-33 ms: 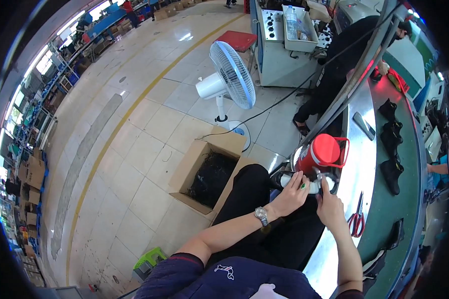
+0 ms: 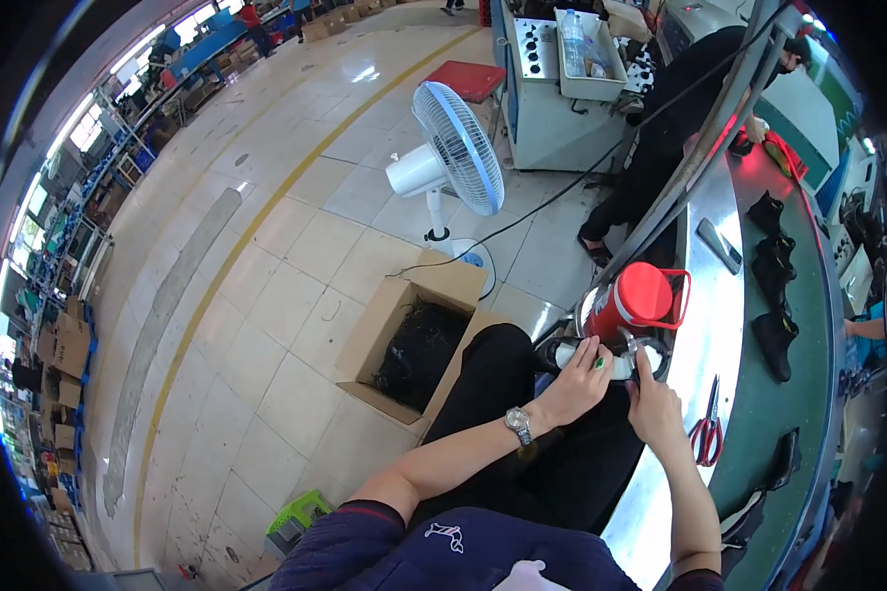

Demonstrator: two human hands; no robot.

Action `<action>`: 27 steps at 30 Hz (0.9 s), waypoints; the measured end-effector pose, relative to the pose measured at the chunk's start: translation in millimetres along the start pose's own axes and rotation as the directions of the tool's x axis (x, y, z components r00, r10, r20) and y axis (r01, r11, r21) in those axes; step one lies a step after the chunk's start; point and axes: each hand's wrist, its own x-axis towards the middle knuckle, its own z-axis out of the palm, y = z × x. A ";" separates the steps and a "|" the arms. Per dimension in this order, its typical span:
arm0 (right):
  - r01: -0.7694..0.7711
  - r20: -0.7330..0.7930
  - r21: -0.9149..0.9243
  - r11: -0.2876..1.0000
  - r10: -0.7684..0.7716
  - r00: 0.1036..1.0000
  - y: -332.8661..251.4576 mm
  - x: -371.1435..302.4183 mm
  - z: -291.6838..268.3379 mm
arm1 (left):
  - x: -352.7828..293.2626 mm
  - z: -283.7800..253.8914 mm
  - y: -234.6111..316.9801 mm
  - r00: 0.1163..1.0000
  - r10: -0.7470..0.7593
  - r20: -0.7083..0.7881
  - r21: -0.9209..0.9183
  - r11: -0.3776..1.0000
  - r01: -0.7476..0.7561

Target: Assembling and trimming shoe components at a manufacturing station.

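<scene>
The left hand (image 2: pixel 574 382) and right hand (image 2: pixel 650 402) both grasp a black shoe with a white lining (image 2: pixel 601 357), held over the lap at the edge of the metal bench (image 2: pixel 705 325). Its long axis runs left to right. A red jug (image 2: pixel 636 298) stands just behind it.

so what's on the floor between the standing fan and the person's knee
An open cardboard box with dark scraps inside sits there, below the fan and just left of the knee; a black cable runs past it. The head view shows this.
</scene>
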 end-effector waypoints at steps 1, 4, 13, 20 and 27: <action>0.005 0.000 0.003 1.000 -0.005 1.000 -1.5 1.9 -2.8 | 4.4 -5.4 -1.2 0.997 -0.078 0.030 -0.098 0.992 0.081; 0.029 0.058 -0.109 0.994 -0.023 0.998 -0.4 -2.1 -6.9 | 10.7 -25.3 -5.3 0.976 -0.174 0.131 -0.070 0.980 0.185; 0.064 -0.334 0.200 0.978 0.006 0.943 -14.3 9.3 -11.2 | 7.1 -20.4 -14.7 0.975 -0.185 0.123 -0.142 0.969 0.201; 0.111 -0.108 0.057 0.992 -0.105 0.989 -14.7 17.6 -15.6 | -4.7 -1.1 -21.1 0.993 -0.119 0.013 -0.099 0.988 0.119; 0.172 -0.044 0.032 0.985 -0.170 0.984 -10.4 9.2 -2.4 | -17.4 -9.4 -16.3 0.959 -0.278 -0.058 -0.465 0.857 0.221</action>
